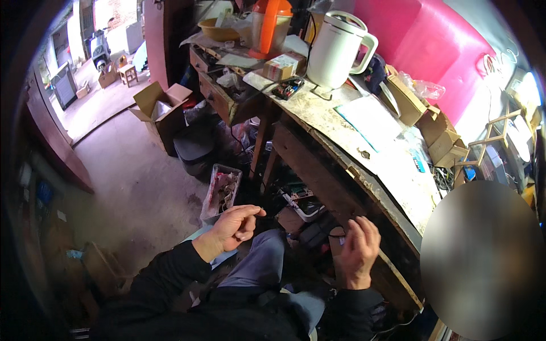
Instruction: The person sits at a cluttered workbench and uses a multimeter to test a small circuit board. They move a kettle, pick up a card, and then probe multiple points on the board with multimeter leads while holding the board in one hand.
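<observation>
Above my knees, my left hand (pixel 232 227) has its index finger pointing right and its other fingers curled in. Whether anything small sits in that curl I cannot make out. My right hand (pixel 359 250) is raised beside the front of the wooden workbench (pixel 324 150), its fingers loosely bent and nothing visible in them. A wide gap separates the two hands. Past my left hand, a clear plastic bin (pixel 206 209) with assorted scraps stands on the floor. On the bench top rest a white lidded jug (pixel 333 54) and a pale sheet (pixel 369 119).
An orange-handled pitcher (pixel 268 28) and a small carton (pixel 283 66) stand at the back. An opened cardboard box (pixel 162 128) is on the floor at left. Pink sheeting (pixel 421 42) hangs behind the bench. A blurred round area covers the lower right.
</observation>
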The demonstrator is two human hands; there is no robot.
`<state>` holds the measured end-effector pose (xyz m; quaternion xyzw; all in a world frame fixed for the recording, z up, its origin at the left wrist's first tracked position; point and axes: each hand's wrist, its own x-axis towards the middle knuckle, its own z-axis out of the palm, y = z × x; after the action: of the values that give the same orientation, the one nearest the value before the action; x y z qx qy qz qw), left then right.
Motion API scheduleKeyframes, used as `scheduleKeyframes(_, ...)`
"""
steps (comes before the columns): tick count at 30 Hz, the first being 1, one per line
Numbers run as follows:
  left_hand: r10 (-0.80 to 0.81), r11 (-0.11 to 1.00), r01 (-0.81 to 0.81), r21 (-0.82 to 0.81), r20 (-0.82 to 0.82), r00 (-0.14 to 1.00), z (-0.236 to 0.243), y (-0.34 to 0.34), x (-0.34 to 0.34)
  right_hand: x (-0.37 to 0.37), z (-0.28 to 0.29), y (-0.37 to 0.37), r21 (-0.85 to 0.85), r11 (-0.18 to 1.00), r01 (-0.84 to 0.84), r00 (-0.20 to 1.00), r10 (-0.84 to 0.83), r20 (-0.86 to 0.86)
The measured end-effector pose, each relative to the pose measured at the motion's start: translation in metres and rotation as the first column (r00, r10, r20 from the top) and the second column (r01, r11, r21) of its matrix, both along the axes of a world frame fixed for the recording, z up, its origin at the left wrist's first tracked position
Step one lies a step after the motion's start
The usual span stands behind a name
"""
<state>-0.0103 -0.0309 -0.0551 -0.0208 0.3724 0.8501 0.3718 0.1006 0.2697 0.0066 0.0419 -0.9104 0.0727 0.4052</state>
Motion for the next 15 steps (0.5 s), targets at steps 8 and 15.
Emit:
scheduleKeyframes(8,0.052,0.774,-0.561,-0.294,-0.854,0.519,-0.019,0.018,-0.111,0.028,-0.007,0.052,-0.011,0.932,0.362,0.920,-0.356,0.163)
scheduleKeyframes(15,-0.425,0.124,-0.974,-0.190,-0.897,0.121,0.086,0.057,-0.275,0.026,-0.032,0.046,0.124,0.904,0.410,0.896,-0.424,0.134)
